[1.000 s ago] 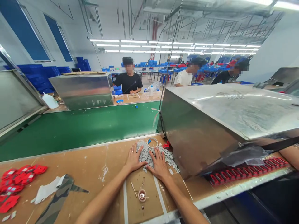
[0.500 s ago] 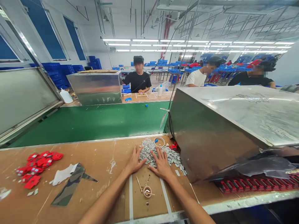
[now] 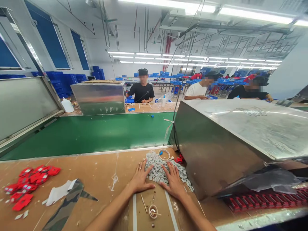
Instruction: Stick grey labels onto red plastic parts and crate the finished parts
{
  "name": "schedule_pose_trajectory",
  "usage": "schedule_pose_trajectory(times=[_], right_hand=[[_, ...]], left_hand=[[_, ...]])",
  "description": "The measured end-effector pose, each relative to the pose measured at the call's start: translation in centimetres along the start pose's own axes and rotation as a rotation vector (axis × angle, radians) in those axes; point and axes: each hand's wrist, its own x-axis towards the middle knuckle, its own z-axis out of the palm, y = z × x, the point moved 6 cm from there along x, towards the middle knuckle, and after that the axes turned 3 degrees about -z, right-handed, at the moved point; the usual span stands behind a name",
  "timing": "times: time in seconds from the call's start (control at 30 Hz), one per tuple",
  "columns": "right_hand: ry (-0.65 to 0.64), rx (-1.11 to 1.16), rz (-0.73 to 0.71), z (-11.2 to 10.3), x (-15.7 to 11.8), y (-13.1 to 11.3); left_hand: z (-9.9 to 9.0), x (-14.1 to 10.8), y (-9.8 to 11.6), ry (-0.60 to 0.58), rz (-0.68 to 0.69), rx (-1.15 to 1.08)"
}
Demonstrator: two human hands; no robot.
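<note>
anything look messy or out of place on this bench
The small grey pieces lie in a loose, spread heap under the left hand and right hand. Red parts are scattered at the left, beside a torn white scrap.

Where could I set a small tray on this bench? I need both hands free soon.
Bare board lies between the red parts and the left hand. The green belt is bare too. It is crowded around the grey chip pile, right hand, tape ring and metal box.
</note>
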Motion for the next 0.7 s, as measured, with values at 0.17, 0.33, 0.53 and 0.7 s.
schedule_pose_trajectory(times=[0.17,0.33,0.53,0.7], right_hand=[[-0.030,0.007,0.005,0.7,-0.8,1.1],[-0.055,0.071,0.057,0.1,1.2,0.7],[-0.081,0.239,0.053,-2.5,2.4,-0.1],[0.042,0.206,0.216,-3.2,0.4,1.0]], left_hand=[[0.5,2.3,1.5,-0.010,0.028,0.083],[1.0,3.6,2.4,0.056,0.064,0.145],[1.8,4.2,-0.1,0.259,0.074,0.196],[0.3,6.3,-2.4,0.311,-0.045,0.117]])
